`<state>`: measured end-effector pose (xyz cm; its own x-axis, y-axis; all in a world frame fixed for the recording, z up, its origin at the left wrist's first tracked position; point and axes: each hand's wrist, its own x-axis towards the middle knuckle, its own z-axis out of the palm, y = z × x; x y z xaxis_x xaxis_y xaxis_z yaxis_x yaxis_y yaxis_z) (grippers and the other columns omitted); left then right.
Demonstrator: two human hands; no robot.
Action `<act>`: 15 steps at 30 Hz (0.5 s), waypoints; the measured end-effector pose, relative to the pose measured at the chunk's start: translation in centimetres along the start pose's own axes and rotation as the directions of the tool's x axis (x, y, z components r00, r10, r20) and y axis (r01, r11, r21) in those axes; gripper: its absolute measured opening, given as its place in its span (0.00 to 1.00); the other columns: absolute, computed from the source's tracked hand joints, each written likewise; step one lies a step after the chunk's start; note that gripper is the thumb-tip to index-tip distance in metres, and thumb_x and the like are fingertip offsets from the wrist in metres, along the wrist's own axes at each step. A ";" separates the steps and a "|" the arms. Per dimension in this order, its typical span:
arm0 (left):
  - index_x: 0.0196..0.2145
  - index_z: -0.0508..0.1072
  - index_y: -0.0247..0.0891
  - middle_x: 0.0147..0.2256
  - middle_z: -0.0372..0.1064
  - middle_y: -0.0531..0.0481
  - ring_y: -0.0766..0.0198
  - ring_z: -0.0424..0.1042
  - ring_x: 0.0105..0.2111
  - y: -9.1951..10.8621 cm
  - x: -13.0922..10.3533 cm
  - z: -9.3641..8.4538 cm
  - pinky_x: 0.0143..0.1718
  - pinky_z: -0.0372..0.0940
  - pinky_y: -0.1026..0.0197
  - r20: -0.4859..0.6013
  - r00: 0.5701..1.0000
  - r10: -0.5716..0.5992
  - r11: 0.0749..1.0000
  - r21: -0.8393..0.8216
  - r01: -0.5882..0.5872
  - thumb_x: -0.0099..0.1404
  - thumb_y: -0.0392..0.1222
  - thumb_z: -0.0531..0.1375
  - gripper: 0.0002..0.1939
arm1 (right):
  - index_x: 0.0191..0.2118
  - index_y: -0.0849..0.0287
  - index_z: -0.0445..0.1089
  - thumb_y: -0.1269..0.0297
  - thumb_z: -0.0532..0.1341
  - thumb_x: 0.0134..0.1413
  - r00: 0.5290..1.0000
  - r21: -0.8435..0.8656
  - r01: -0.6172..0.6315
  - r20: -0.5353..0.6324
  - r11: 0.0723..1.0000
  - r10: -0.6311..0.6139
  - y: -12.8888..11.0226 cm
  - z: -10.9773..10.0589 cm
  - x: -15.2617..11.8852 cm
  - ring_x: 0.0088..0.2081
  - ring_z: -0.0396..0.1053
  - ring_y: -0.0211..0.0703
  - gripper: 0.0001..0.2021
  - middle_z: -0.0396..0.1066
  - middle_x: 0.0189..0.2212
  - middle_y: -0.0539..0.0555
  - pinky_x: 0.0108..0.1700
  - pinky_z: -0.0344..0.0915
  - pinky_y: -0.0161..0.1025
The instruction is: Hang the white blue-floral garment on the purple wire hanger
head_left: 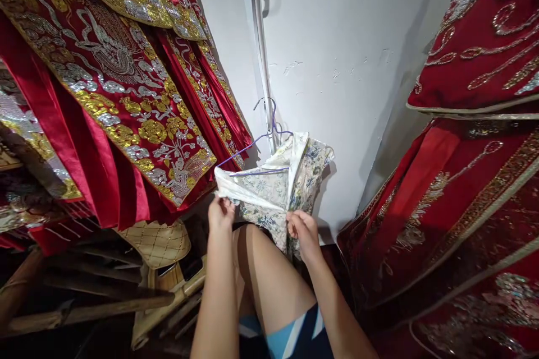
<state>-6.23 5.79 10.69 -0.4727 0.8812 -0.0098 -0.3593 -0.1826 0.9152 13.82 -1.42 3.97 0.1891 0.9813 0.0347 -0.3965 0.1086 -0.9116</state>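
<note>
Ideally, the red satin costume with gold and silver embroidery [126,95] goes unbrushed, and the thin floral-print garment with white edging [273,201] gets light, even tension across the purple wire hanger [244,150], sparing its seams. The garment hangs from the hanger, just ahead of the wearer's legs [269,269] and touching both hands: the right hand [303,230] pinches the edging's lower point, the left hand [222,211] its outer corner.

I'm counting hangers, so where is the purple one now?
In the head view, the purple hanger is just left of centre, partly covered by the floral garment, above the left hand and right hand.
</note>
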 end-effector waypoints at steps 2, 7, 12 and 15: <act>0.30 0.68 0.38 0.21 0.63 0.52 0.64 0.71 0.29 -3.4 -1.7 0.2 0.33 0.69 0.63 -0.023 0.995 -0.097 0.994 -0.050 0.096 0.70 0.37 0.52 0.10 | 0.18 0.55 0.60 0.56 0.65 0.44 1.000 0.014 -0.023 -0.005 1.000 0.023 0.8 -1.3 -0.5 0.16 0.48 0.32 0.15 0.54 0.11 0.42 0.20 0.45 0.33; 0.29 0.71 0.36 0.27 0.69 0.52 0.68 0.70 0.28 -7.6 -6.6 3.1 0.33 0.66 0.66 0.101 0.987 -0.121 0.974 -0.180 0.138 0.59 0.44 0.65 0.09 | 0.17 0.54 0.57 0.52 0.65 0.47 0.990 -0.111 0.089 -0.095 0.990 -0.100 1.0 -4.2 0.5 0.17 0.48 0.34 0.20 0.51 0.13 0.43 0.20 0.47 0.35; 0.32 0.74 0.37 0.31 0.69 0.51 0.64 0.69 0.34 -5.7 -12.5 5.8 0.39 0.64 0.64 0.575 0.794 0.196 0.955 0.071 -0.288 0.67 0.47 0.61 0.11 | 0.34 0.55 0.75 0.31 0.56 0.51 0.997 -0.083 0.013 0.075 0.996 -0.007 -0.5 -4.1 0.4 0.44 0.72 0.54 0.29 0.77 0.34 0.57 0.45 0.68 0.44; 0.35 0.76 0.39 0.41 0.71 0.45 0.57 0.70 0.46 -3.9 -13.9 6.3 0.51 0.62 0.58 0.720 0.648 0.250 0.837 0.176 -0.519 0.70 0.46 0.58 0.11 | 0.43 0.54 0.75 0.29 0.52 0.53 0.943 0.037 -0.194 0.284 0.980 0.176 -1.9 -3.7 -0.6 0.53 0.71 0.57 0.33 0.78 0.40 0.58 0.53 0.66 0.50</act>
<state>6.81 -2.98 9.78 0.1831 0.8388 0.5128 0.0863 -0.5333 0.8415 17.84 -2.79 4.18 -0.1464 0.9892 -0.0111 -0.4588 -0.0778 -0.8851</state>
